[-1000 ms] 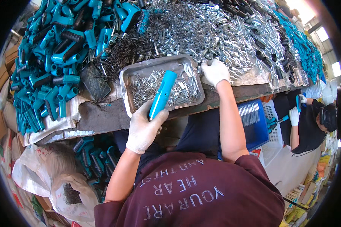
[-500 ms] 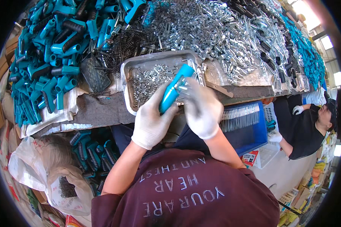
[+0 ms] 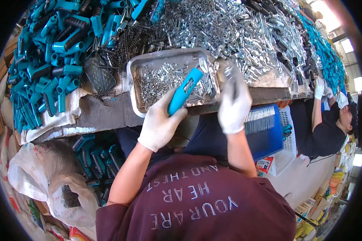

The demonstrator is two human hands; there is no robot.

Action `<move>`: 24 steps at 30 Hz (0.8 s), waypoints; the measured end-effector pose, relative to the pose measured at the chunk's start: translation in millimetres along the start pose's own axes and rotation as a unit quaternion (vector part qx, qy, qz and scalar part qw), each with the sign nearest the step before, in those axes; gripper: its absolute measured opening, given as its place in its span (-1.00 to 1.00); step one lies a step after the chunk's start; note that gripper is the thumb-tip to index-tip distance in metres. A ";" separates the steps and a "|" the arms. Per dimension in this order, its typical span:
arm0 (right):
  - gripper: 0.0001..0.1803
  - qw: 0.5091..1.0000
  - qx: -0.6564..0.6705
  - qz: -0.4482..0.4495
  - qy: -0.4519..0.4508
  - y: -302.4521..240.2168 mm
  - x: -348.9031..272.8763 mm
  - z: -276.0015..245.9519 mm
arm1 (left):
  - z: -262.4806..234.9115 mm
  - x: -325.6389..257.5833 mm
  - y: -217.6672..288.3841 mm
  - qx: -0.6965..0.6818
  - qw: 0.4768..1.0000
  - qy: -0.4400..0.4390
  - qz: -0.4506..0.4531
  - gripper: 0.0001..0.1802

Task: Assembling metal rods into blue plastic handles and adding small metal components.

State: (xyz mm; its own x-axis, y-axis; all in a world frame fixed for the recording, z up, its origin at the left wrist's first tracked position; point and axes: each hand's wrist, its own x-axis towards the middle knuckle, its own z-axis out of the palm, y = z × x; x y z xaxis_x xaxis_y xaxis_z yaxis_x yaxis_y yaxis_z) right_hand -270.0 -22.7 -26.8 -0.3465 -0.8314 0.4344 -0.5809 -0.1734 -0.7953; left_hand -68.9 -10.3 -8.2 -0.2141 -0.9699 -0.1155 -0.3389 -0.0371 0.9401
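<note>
My left hand [image 3: 161, 122], in a white glove, is closed round a teal plastic tubular housing [image 3: 185, 91] with slots cut in its side. The housing slants up to the right, over the front of a metal tray [image 3: 133, 86] of small springs and silver pieces. My right hand [image 3: 235, 102], also gloved, reaches to the bench edge right of the tray, beside a heap of shiny metal fittings [image 3: 245, 52]. Its fingertips are blurred near some silver pieces, and I cannot make out whether they hold any.
Teal and black pistol-shaped parts [image 3: 48, 60] heap up at the left, dark coil springs [image 3: 128, 48] beside them. Below the bench stand a blue bin [image 3: 265, 140] with metal rods and a white basket [image 3: 287, 154]. A co-worker [image 3: 328, 132] reaches to the bench at right.
My right hand has moved away from the teal housing, right to the metal heap. My left hand keeps its hold on the housing. The co-worker's hands have moved up to the bench.
</note>
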 end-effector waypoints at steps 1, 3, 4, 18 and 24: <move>-0.60 0.998 0.021 0.063 0.006 5.0 13.1 -1.2 | -1.8 0.1 -3.2 -0.005 1.000 0.008 -0.012 -0.44; -0.58 0.994 -0.019 0.110 0.005 51.7 37.4 -4.1 | 0.5 3.9 -6.8 -0.013 1.000 0.012 -0.018 -0.44; -0.54 0.978 0.013 0.205 -0.033 56.1 45.5 -4.3 | 2.1 6.3 -9.4 -0.020 1.000 0.013 -0.017 -0.44; -0.58 0.781 0.486 0.390 -0.053 13.3 -11.6 5.0 | 22.5 14.7 21.1 0.101 0.991 -0.082 0.042 -0.72; -0.60 0.684 0.596 0.420 -0.023 16.9 -14.4 9.3 | 3.2 59.4 -35.4 0.397 0.900 0.064 0.167 -0.86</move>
State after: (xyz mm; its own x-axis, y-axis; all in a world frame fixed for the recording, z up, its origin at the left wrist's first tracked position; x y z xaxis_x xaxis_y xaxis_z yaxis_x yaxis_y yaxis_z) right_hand -268.0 -18.5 -50.4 -0.1505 -0.9132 -0.3787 0.8319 0.0899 -0.5475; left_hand -72.6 -65.8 -49.3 -0.3355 -0.9166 0.2172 -0.8344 0.3962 0.3831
